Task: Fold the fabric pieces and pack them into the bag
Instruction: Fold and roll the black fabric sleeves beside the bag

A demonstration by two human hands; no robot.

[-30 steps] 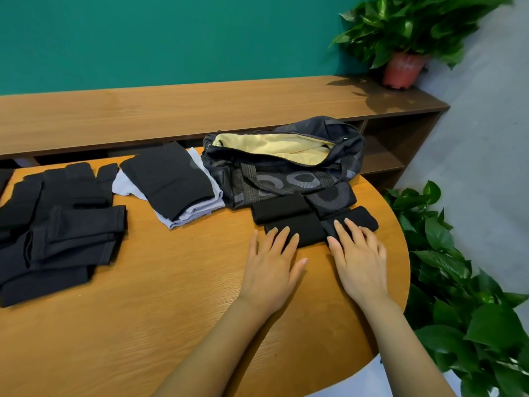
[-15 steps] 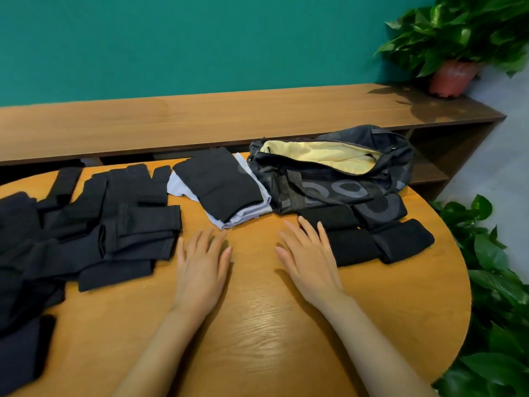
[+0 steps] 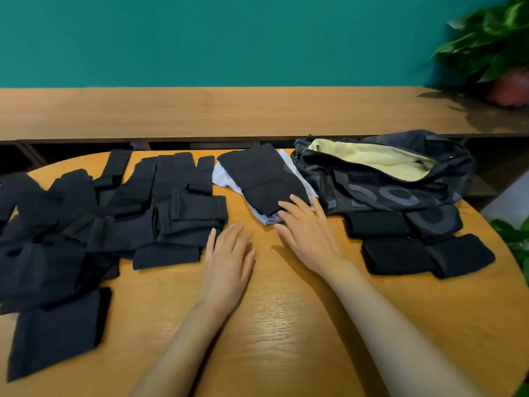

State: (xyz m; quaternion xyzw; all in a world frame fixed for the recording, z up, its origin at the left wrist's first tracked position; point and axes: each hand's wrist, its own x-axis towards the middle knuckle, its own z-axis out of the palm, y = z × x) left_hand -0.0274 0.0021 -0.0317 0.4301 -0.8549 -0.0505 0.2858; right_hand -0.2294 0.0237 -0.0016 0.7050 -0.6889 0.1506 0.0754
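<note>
A dark patterned bag (image 3: 395, 193) with a pale yellow lining lies open at the table's back right. Three folded black pieces (image 3: 400, 256) sit in front of it. A folded stack (image 3: 263, 179), black on top of white, lies left of the bag. A heap of unfolded black pieces (image 3: 114, 222) covers the left side. My right hand (image 3: 309, 233) lies flat with straight fingers, its fingertips touching the stack's near corner. My left hand (image 3: 229, 253) rests flat on the wood just right of the heap, holding nothing.
The round wooden table (image 3: 286, 325) drops off at the right edge. A long wooden shelf (image 3: 229, 113) runs behind it under a teal wall. A potted plant (image 3: 501, 53) stands on the shelf's right end, and more leaves (image 3: 515, 239) grow beside the table.
Both hands left the folded black pieces by the bag and slid left. My right hand now touches the black-and-white stack, my left hand lies next to the heap. The view panned left.
</note>
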